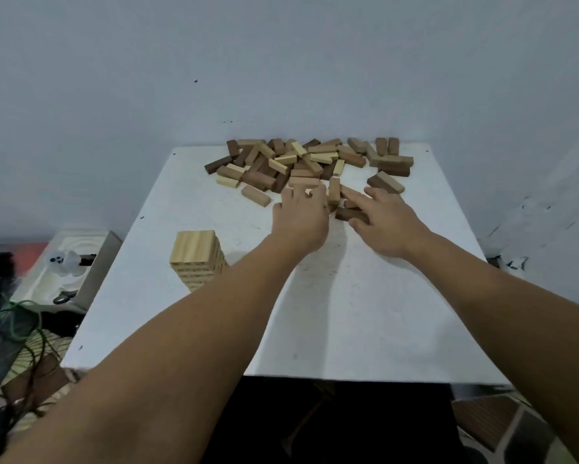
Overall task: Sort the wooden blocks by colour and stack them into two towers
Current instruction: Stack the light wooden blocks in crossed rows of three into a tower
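White table (365, 313): landmark for all entries.

Tower (197, 259), one, light-coloured blocks, upright, at the table's left side, nearer the front than the heap; layer count not readable.

Loose heap of blocks (301, 160), light and dark mixed, along the table's far edge by the wall; long axes lay in every direction; too many overlapped to count.

Left hand (301, 219), at the heap's near edge, fingers curled onto a light block (303, 182) lying crosswise.

Right hand (385, 222), just beside it, fingers spread over a dark block (348, 214); grip not clear.
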`<state>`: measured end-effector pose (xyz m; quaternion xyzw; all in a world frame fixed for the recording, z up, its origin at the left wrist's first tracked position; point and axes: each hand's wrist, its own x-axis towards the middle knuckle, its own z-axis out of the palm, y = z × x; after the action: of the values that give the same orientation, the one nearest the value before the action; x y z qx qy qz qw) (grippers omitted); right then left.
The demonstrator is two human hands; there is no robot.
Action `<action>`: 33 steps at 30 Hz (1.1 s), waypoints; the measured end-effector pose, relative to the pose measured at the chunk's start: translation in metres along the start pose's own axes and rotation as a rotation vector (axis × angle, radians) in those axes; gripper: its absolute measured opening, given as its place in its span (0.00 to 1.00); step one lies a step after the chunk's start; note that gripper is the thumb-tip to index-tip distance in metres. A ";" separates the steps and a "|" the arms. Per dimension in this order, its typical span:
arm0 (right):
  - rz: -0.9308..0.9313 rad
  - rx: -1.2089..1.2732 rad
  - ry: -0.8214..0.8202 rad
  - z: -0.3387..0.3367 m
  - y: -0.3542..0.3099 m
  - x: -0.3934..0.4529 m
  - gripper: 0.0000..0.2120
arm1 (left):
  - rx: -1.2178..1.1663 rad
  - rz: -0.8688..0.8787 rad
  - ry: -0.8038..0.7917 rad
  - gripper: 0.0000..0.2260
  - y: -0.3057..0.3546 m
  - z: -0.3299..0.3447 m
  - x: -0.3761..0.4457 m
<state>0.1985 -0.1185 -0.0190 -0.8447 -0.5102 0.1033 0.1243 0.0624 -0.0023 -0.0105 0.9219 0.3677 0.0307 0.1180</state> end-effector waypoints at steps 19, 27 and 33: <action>-0.180 0.032 0.249 0.018 0.056 0.072 0.11 | -0.200 -0.148 0.266 0.21 -0.007 0.065 0.040; -0.101 0.012 0.141 0.006 0.037 0.108 0.23 | -0.134 -0.185 0.311 0.22 -0.009 0.068 0.041; -0.076 0.007 0.003 0.010 0.028 0.117 0.21 | -0.141 -0.168 0.316 0.17 -0.010 0.070 0.043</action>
<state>0.2723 -0.0262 -0.0432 -0.8243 -0.5416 0.0990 0.1320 0.0971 0.0205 -0.0825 0.8612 0.4541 0.1910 0.1250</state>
